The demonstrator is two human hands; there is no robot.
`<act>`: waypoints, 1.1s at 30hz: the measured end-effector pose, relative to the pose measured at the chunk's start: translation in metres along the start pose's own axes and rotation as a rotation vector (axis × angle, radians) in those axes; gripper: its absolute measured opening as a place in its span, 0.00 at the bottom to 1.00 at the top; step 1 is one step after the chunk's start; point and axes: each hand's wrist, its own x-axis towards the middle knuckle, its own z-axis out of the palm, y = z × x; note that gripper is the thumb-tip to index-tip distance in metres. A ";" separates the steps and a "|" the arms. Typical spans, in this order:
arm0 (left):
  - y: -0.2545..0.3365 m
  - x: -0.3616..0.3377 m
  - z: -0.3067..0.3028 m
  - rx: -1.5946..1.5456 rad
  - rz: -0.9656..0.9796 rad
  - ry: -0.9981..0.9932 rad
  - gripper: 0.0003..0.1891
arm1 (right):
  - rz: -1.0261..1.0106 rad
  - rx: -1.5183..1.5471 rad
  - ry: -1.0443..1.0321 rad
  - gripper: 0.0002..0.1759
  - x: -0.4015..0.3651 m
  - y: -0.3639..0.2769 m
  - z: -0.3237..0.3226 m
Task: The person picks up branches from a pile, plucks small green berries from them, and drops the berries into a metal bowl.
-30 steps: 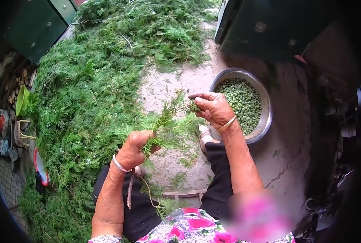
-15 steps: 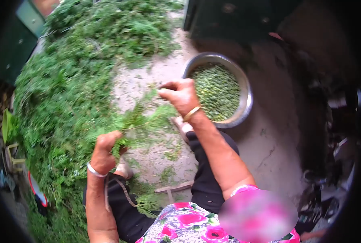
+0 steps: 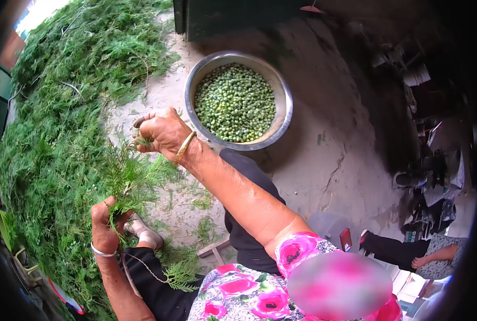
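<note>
My left hand (image 3: 107, 227), a silver bangle at its wrist, is closed around the stem of a leafy evergreen branch (image 3: 123, 179). The branch's feathery green sprays rise above the fist, and a thin bare stem trails below it towards my lap. Just above those sprays is my right hand (image 3: 166, 134), with a gold-coloured bangle. Its fingers are curled together with a bit of green showing at them; what they pinch is too small to name. Beyond that wrist stands a metal basin (image 3: 286, 109) holding many small round green cones or berries (image 3: 235, 101).
A large heap of cut evergreen branches (image 3: 62, 123) covers the floor at left. Loose sprigs lie on the concrete floor (image 3: 324, 176). Another person's hand (image 3: 423, 260) and dark trouser leg show at lower right. A dark panel (image 3: 233, 21) stands behind the basin.
The view has shifted, so the basin appears further left. My right hand has come closer to the branch, which now stands more upright in my left hand. Another person shows more at right.
</note>
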 end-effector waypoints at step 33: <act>-0.001 0.018 -0.014 -0.566 -0.355 0.318 0.28 | 0.506 -0.355 -0.530 0.10 -0.048 0.075 0.070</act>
